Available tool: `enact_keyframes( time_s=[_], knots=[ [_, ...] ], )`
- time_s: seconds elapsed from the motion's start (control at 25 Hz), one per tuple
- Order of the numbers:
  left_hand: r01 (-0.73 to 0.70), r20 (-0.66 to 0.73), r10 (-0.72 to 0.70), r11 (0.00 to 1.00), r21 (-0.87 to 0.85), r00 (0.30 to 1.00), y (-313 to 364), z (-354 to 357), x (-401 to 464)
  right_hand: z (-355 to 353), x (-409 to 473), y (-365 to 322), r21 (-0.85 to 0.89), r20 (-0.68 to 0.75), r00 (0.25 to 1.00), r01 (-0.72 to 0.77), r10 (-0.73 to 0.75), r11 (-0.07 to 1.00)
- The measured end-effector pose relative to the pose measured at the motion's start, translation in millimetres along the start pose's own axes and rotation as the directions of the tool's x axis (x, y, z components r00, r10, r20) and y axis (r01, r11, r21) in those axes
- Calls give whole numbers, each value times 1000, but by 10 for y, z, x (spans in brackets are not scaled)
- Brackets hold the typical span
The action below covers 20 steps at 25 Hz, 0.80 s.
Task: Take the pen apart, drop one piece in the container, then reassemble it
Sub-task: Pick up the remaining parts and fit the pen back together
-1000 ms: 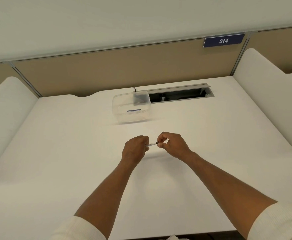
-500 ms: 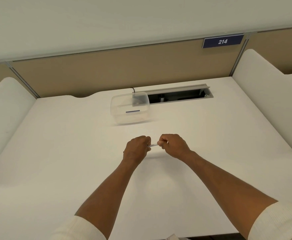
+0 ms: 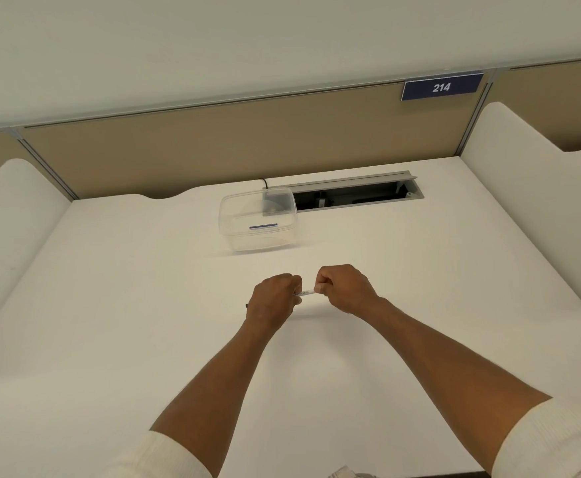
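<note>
A thin white pen (image 3: 306, 292) stretches between my two hands above the middle of the white desk (image 3: 109, 305). My left hand (image 3: 273, 300) grips its left part, and a dark tip pokes out past the left edge of that hand. My right hand (image 3: 342, 288) pinches the pen's right end with curled fingers. Most of the pen is hidden inside both fists. The clear plastic container (image 3: 258, 219) stands open-topped beyond my hands, a short blue piece lying inside it.
An open cable slot (image 3: 358, 196) is cut into the desk behind the container, on the right. White side dividers (image 3: 537, 188) and a tan back panel (image 3: 213, 146) close in the desk. A blue sign (image 3: 441, 87) reads 214.
The dark section seen next to my right fingers a second ago is no longer visible; only white barrel shows between the hands. Both hands stay close together, shifted slightly.
</note>
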State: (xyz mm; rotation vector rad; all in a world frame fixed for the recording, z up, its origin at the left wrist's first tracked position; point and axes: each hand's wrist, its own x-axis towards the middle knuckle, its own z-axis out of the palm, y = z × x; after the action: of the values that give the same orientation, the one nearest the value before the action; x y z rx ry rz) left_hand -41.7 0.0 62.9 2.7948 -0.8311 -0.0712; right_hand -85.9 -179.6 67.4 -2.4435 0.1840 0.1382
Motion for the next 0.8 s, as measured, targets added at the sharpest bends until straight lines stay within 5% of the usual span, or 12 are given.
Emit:
enact_keyframes(
  time_s=[0.24,0.48,0.8],
  knots=[
    [-43,5,43,998,43,999,-11,-75,36,72,3,28,39,40,998,-52,50,998],
    [-92,-6,92,996,21,996,63,-82,97,92,25,13,144,60,995,75,-84,987],
    [70,-172,-88,992,-105,981,-122,-21,185,151,14,96,260,-11,998,-55,60,964]
  ],
)
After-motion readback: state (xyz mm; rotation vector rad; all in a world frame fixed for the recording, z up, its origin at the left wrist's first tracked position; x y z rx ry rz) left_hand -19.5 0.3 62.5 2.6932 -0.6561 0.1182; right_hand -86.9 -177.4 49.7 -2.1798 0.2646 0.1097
